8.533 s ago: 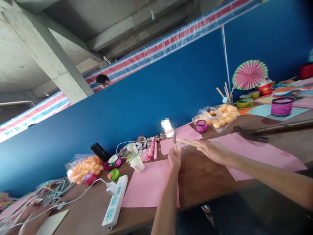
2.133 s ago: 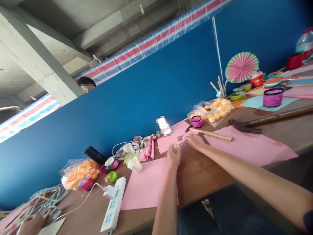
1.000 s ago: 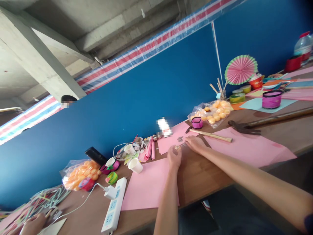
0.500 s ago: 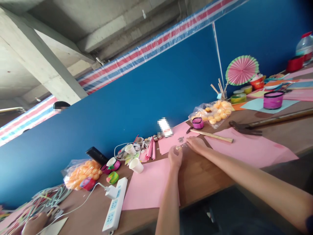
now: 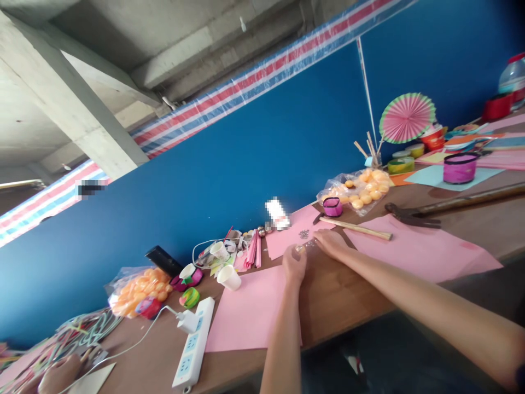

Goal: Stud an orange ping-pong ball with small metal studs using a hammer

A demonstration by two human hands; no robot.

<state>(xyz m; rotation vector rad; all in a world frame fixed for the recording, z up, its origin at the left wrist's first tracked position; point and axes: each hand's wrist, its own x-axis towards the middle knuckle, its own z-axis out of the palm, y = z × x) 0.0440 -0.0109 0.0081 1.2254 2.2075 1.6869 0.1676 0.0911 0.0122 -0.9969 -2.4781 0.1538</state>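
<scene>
My left hand [image 5: 294,264] is closed at the table, with a small pale, shiny thing [image 5: 299,249] at its fingertips, too small to name. Across from it, my right hand [image 5: 330,244] lies low on the brown tabletop, fingers stretched forward beside a few tiny shiny pieces [image 5: 310,244]. Just beyond both hands, a little heap of small metallic pieces [image 5: 303,234] rests on a pink sheet [image 5: 283,241]. A small hammer [image 5: 356,227] with a wooden handle lies to the right of my right hand.
Pink paper [image 5: 246,312] and a white cup [image 5: 228,278] are left of my hands, beyond them a power strip [image 5: 193,345]. A larger hammer [image 5: 414,214] lies right. Bagged orange balls [image 5: 369,189] stand by the blue partition [image 5: 246,164]. Another person's hand [image 5: 61,375] shows lower left.
The view has shifted very slightly. Both my hands keep nearly the same place and pose. Behind the partition, a person's head has moved left and lower.
</scene>
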